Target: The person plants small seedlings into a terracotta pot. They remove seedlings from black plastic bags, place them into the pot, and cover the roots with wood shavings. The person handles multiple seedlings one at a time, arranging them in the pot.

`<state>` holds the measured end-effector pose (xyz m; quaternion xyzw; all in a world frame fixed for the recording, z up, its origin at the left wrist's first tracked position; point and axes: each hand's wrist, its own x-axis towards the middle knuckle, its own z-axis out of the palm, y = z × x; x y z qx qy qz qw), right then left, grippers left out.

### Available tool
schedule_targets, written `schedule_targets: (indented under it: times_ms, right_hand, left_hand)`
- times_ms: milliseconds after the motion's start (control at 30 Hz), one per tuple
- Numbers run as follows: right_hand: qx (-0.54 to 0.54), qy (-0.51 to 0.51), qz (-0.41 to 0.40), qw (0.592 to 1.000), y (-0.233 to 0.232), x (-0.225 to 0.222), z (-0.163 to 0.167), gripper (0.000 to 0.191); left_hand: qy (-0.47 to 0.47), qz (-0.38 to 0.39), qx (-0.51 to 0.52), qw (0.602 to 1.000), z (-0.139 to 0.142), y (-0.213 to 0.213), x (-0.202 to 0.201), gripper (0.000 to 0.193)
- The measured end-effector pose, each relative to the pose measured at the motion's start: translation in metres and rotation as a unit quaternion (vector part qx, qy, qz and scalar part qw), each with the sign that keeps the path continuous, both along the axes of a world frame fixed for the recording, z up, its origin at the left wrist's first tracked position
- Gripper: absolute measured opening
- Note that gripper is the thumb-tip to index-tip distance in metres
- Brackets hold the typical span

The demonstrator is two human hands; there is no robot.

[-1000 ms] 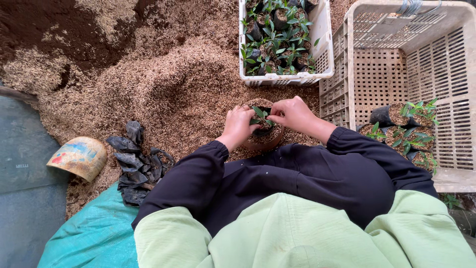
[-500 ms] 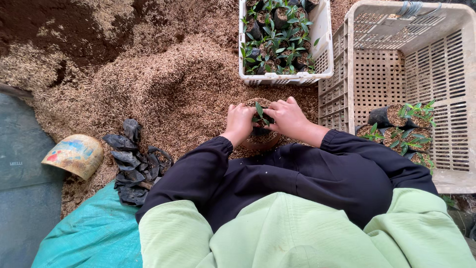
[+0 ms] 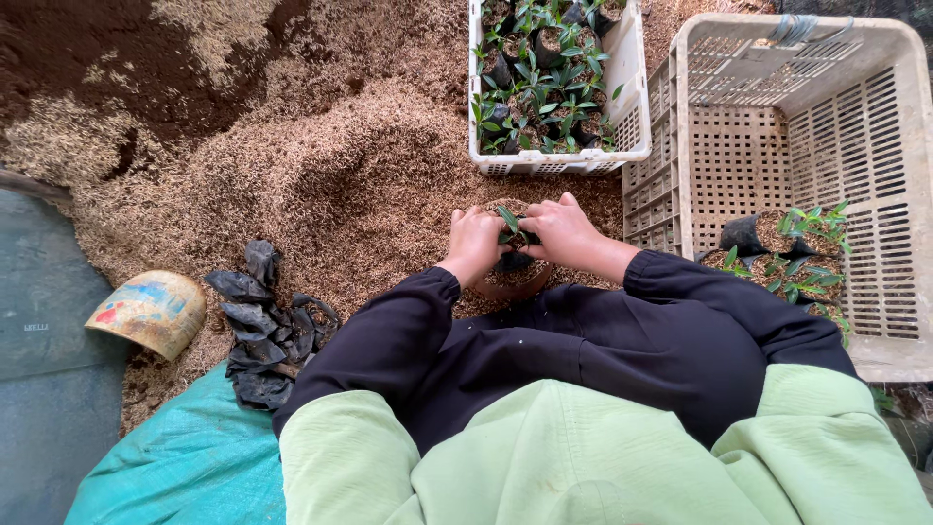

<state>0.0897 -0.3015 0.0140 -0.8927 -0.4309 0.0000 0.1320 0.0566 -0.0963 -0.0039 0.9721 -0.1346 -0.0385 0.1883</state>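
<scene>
My left hand and my right hand are cupped around a small black grow bag filled with husk mix, pressing at its top. A green seedling stands up between my fingers. The bag rests on the pile of brown husk mix just in front of my knees. Both arms wear dark sleeves. The lower part of the bag is hidden behind my wrists.
A white crate full of bagged seedlings stands behind my hands. A large beige slatted crate at the right holds a few bagged seedlings. Empty black bags and a cut plastic scoop lie at the left, by a teal tarp.
My hands have stayed on the bag and closed in around the seedling's base. The view has shifted slightly.
</scene>
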Motion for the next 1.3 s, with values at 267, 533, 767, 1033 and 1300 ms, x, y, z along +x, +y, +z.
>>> schedule_targets:
  times_ms: [267,533,767,1033,1300]
  right_hand:
    - [0.092,0.088,-0.019,0.992,-0.011,0.000,0.007,0.038]
    - [0.083,0.012,-0.039,0.996,-0.036,0.029,0.041,0.019]
    - [0.047,0.149,0.057,0.986,-0.006,0.047,0.123,0.021]
    - [-0.253,0.144,0.239,0.926,0.149,0.027,0.073,0.022]
    - [-0.125,0.219,0.040,0.967,0.247,0.029,-0.015,0.052]
  left_hand:
    - [0.060,0.012,-0.052,0.997,0.030,0.013,-0.010,0.033]
    - [0.094,0.081,-0.166,0.978,0.036,0.066,-0.014,0.046]
    - [-0.055,0.103,-0.099,0.988,0.038,0.158,-0.019,0.038]
    - [0.187,0.233,0.017,0.954,0.026,0.191,-0.020,0.037]
    - [0.429,0.182,0.096,0.880,-0.006,0.196,-0.029,0.050]
